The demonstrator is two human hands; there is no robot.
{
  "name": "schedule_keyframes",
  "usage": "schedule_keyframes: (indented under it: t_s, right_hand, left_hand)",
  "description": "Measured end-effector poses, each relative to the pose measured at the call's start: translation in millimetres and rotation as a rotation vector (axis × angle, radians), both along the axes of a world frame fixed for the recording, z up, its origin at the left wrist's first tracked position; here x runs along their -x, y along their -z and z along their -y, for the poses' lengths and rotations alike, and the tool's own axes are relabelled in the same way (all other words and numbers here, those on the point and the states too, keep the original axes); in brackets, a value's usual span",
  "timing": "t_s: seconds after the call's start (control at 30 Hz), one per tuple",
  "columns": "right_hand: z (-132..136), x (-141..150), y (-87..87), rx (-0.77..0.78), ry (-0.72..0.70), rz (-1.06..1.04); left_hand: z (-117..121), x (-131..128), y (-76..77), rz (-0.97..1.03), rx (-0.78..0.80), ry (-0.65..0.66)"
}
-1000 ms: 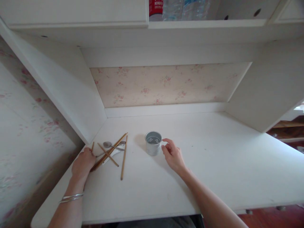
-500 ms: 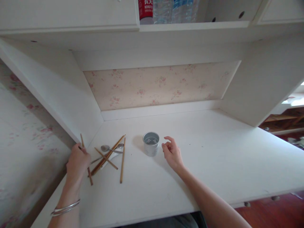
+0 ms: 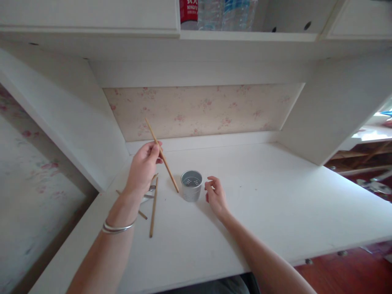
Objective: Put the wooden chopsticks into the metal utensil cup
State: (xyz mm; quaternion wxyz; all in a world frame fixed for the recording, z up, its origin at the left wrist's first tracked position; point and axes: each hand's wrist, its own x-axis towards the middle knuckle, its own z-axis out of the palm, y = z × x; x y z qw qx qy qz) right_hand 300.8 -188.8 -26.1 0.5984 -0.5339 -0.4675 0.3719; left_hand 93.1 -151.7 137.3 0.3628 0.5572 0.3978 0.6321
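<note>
A bamboo chopstick [image 3: 167,166] is pinched between the thumb and fingers of my left hand [image 3: 143,165], raised above the desk. It slants, with its lower end just left of a grey metal cup [image 3: 191,192] that has holes in its bottom. My right hand [image 3: 217,199] rests close to the cup's right side, apart from it, fingers loosely curled and holding nothing. Below my left hand lie a loose chopstick [image 3: 154,210], a second chopstick [image 3: 142,214] and a spoon [image 3: 152,188], partly hidden by my left forearm.
The white desk [image 3: 269,196] has side panels and a back strip. Above it is a cabinet shelf [image 3: 245,36] holding clear plastic bottles [image 3: 210,16] and a red package [image 3: 189,12]. A floral wall [image 3: 196,110] shows behind.
My left hand has moved right and up from the pile, carrying a chopstick over beside the cup. My right hand stays near the cup. The view has shifted slightly.
</note>
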Motion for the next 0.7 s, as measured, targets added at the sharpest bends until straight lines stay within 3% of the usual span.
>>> schedule_keyframes:
  t_s: [0.17, 0.3, 0.5, 0.6, 0.7]
  right_hand:
    - [3.1, -0.6, -3.9, -0.004, -0.026, -0.020]
    - [5.1, -2.1, -9.3, -0.013, -0.024, -0.022]
    - [6.9, -3.4, -13.4, -0.015, -0.035, -0.022]
    - [7.9, -2.4, -13.0, -0.008, -0.058, 0.003]
    - [8.8, -1.6, -12.3, -0.012, -0.075, 0.023]
  left_hand:
    - [-30.0, -34.1, 1.7, -0.194, -0.053, -0.012]
    - [-41.3, -46.0, 24.1, -0.405, -0.010, -0.038]
    - [-39.2, -50.3, 67.3, -0.647, 0.049, 0.036]
    - [-36.0, -51.0, 78.2, -0.679, 0.086, 0.074]
    - [-33.7, -51.9, 79.9, -0.673, 0.089, 0.095]
